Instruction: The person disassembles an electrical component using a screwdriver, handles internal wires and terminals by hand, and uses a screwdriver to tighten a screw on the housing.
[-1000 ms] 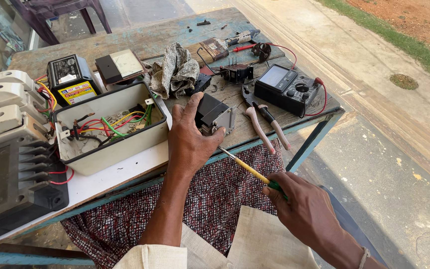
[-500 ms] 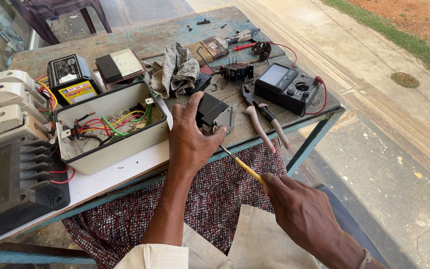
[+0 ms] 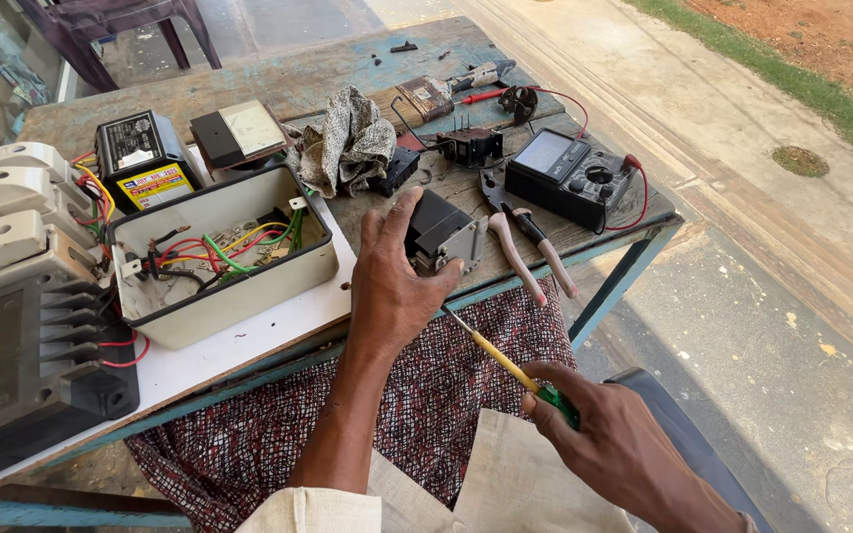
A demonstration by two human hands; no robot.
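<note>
Carefully now, start with what is closest to you. Your right hand [image 3: 624, 449] has a tight grip on the green handle of the screwdriver [image 3: 505, 363]. Its yellow shaft slants up toward the small black part [image 3: 443, 234], and the tip is hidden by your left hand [image 3: 394, 281], so you cannot see just where it sits. If the tip is not seated well and you push hard, it could slip and poke your left palm.

Your left hand has its grip closed over the small black part, pinning it down right at the front edge of the surface [image 3: 278, 84]. Part of it seems to hang close to the edge. If your hand lets go a little, it could tip off and fall onto the patterned cloth [image 3: 446, 415] on your lap, or onto the ground.

Just beside the part lie the pliers [image 3: 530, 247], with their pale handles pointing toward you and reaching past the edge. A bump from your elbow or the screwdriver could knock them off.

To your left sits the open white box [image 3: 219, 257] full of coloured wires [image 3: 214, 252]. A sleeve could catch a loose wire and tug it.

Farther back is the black meter [image 3: 570, 178] with its red lead [image 3: 634, 192] looping near the corner. If you snag that lead, the meter could slide. The crumpled rag [image 3: 348, 138] is well away.
</note>
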